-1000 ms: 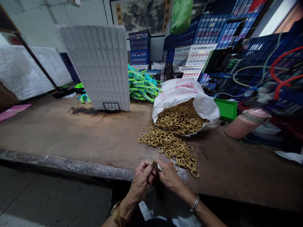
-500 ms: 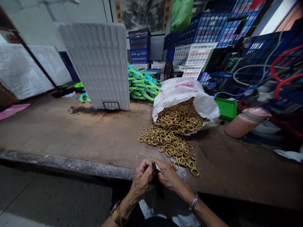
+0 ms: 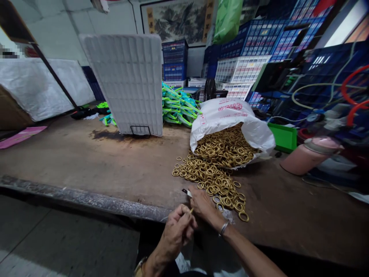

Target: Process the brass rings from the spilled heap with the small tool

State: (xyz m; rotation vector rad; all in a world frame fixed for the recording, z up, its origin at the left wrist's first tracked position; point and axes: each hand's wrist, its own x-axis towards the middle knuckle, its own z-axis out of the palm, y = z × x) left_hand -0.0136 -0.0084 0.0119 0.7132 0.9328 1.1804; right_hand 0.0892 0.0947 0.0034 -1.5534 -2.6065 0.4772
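At the table's front edge my left hand (image 3: 179, 225) is closed in a pinch. A brass-coloured ring (image 3: 191, 211) shows edge-on between its thumb and fingers, mostly covered. My right hand (image 3: 201, 202) lies just beyond it, over the tabletop, closed around a small white-handled tool with a dark tip (image 3: 187, 192) that points left. The tool's exact kind is too small to make out. Beside the right hand spreads a heap of loose brass-coloured rings (image 3: 216, 181), spilling from the mouth of a white woven sack (image 3: 227, 115) that lies on its side.
A tall white ribbed panel (image 3: 127, 84) stands in a black wire stand (image 3: 140, 130) on the wooden table (image 3: 72, 161). Behind are bright green and blue bundled pieces (image 3: 178, 105). Rightward lie a green tray (image 3: 284, 137), a pink bottle (image 3: 313, 156) and hoses. Stacked crates (image 3: 245, 69) fill the back.
My hands have parted: the right one has moved forward with the tool, away from the left one's fingers. A ring's edge now shows in my left hand. The view has shifted slightly.
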